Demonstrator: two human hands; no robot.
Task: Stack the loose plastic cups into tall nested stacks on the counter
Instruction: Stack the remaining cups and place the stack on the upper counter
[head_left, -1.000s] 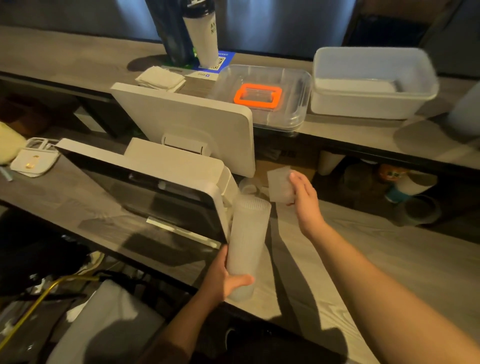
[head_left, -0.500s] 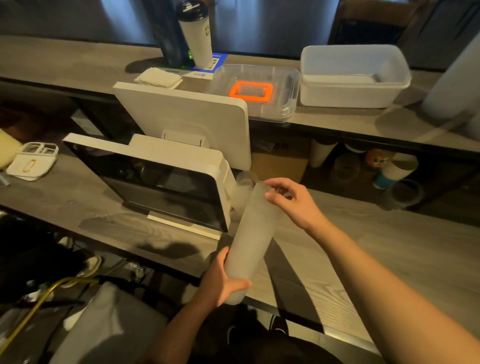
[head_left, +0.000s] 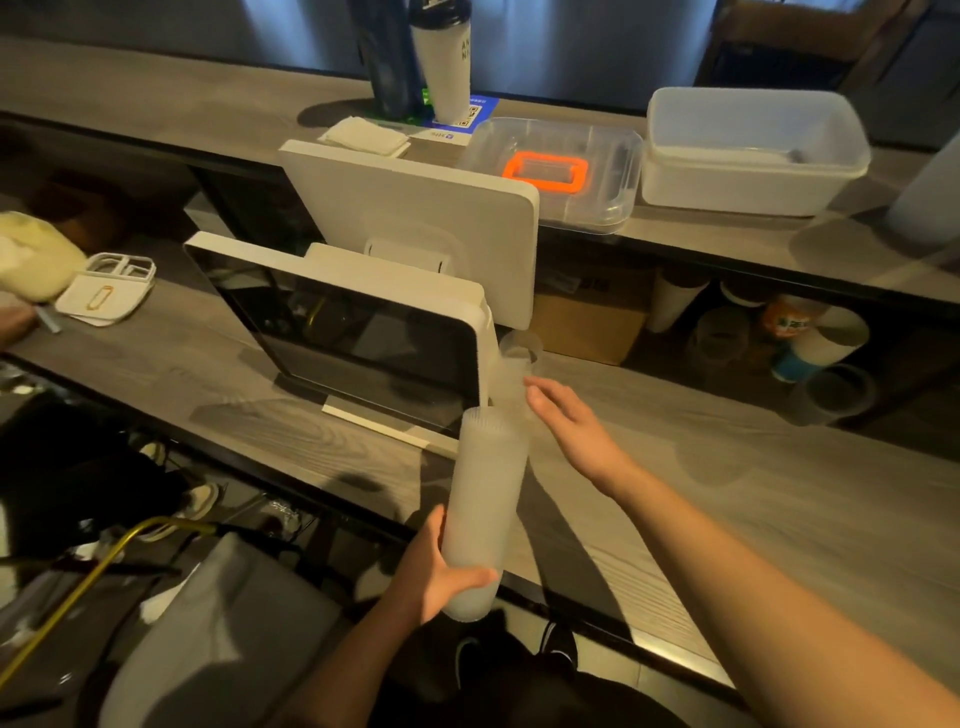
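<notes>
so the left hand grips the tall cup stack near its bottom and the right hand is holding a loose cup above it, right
Not quite. The left hand does grip the tall cup stack near its bottom, but the right hand holds nothing: its fingers are spread and relaxed beside the top of the stack, close to the loose cups standing by the white screen. The head view shows this.

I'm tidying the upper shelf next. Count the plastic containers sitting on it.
2. A clear lidded container with an orange handle sits behind the white monitor; an open white tub stands beside it, to its right. More may lie beyond the frame's right edge.
</notes>
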